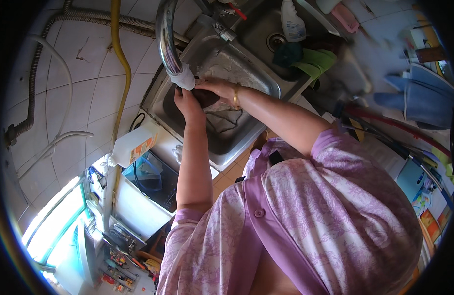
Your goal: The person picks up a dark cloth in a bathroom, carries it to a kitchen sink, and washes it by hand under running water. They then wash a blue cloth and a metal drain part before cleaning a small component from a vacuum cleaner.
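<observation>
My left hand point(190, 106) and my right hand point(220, 89) are together over the near basin of a stainless steel sink point(219, 149). Between them is a dark reddish-brown item point(207, 99); fingers hide much of it, and its kind is unclear. Both hands grip it, the left from the wall side and the right from above. Directly over them, a curved chrome faucet point(165, 40) ends in a white cloth wrap point(183, 76). Below the hands, a thin dark looped cord or strap point(230, 127) lies in the basin. Pale, foamy-looking residue point(230, 66) covers part of its floor.
In the second basin are a white spray bottle point(293, 24), a dark green cloth point(287, 54) and a drain point(276, 42). A light green cloth point(317, 61) drapes over its edge. A white jug point(132, 145) stands left of the sink. A yellow hose point(122, 61) runs along the tiled wall.
</observation>
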Action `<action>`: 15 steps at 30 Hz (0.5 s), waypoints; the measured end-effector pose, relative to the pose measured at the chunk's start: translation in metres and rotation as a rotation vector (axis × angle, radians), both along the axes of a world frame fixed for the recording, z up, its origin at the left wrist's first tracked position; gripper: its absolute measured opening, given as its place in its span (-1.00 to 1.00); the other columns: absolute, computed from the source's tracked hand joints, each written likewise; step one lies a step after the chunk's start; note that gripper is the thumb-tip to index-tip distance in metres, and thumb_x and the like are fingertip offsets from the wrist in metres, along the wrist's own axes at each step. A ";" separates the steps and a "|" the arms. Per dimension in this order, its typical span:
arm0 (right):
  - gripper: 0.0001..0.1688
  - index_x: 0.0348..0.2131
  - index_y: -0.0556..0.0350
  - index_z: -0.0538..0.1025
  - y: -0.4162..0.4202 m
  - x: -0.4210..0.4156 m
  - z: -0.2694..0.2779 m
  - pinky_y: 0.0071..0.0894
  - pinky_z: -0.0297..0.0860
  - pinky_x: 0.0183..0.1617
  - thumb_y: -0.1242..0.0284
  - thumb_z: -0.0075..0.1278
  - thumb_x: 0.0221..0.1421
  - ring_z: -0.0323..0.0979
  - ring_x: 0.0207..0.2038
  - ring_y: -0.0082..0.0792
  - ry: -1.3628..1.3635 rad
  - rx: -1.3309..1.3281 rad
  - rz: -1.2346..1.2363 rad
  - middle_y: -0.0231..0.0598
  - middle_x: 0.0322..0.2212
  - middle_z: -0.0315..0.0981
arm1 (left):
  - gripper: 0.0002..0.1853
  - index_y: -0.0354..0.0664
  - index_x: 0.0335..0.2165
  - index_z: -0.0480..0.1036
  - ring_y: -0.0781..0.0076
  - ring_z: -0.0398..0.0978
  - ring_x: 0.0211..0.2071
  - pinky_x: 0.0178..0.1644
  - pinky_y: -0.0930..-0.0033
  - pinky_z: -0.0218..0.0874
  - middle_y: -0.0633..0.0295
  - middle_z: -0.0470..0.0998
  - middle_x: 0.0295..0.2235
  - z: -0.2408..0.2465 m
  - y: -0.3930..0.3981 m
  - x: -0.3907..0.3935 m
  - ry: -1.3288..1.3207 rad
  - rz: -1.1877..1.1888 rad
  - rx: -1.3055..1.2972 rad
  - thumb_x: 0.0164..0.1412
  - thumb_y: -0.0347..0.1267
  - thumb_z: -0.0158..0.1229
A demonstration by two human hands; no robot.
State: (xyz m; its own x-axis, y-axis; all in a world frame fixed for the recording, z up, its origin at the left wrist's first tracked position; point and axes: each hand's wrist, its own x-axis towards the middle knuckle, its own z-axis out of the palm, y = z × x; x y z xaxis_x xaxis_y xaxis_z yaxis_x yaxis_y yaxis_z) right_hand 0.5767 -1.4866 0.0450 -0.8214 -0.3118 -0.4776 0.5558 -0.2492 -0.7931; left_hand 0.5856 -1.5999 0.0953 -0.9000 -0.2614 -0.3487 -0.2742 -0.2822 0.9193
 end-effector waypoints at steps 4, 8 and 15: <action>-0.39 -0.13 0.02 0.41 0.011 0.037 0.036 -0.41 0.40 -0.36 0.06 0.18 -0.07 0.44 -0.19 -0.44 -0.441 -0.436 0.473 -0.34 -0.26 0.47 | -0.66 -0.32 -0.25 0.38 0.40 0.42 -0.38 -0.28 0.41 0.24 0.16 0.49 -0.38 -0.013 -0.015 0.016 0.021 -0.223 -0.523 0.18 -0.22 0.02; -0.58 -0.21 0.01 0.44 0.005 0.048 0.028 -0.65 0.27 -0.56 0.19 0.15 0.00 0.44 -0.35 -0.52 -0.435 -0.439 0.514 -0.40 -0.37 0.49 | -0.45 -0.28 -0.06 0.30 0.35 0.39 -0.15 -0.04 0.31 0.18 0.11 0.45 -0.17 0.014 -0.037 0.023 -0.191 -0.416 0.042 0.26 -0.01 -0.16; -0.53 -0.14 0.21 0.34 -0.024 0.078 0.094 -0.63 0.20 -0.60 0.24 0.00 0.07 0.32 -0.50 -0.38 -0.624 -1.173 0.458 -0.09 -0.38 0.40 | 0.08 -0.05 0.25 -0.22 0.06 0.16 0.12 0.07 0.01 0.19 0.01 0.15 0.13 0.072 -0.034 0.058 0.071 -0.519 0.843 -0.04 0.09 0.20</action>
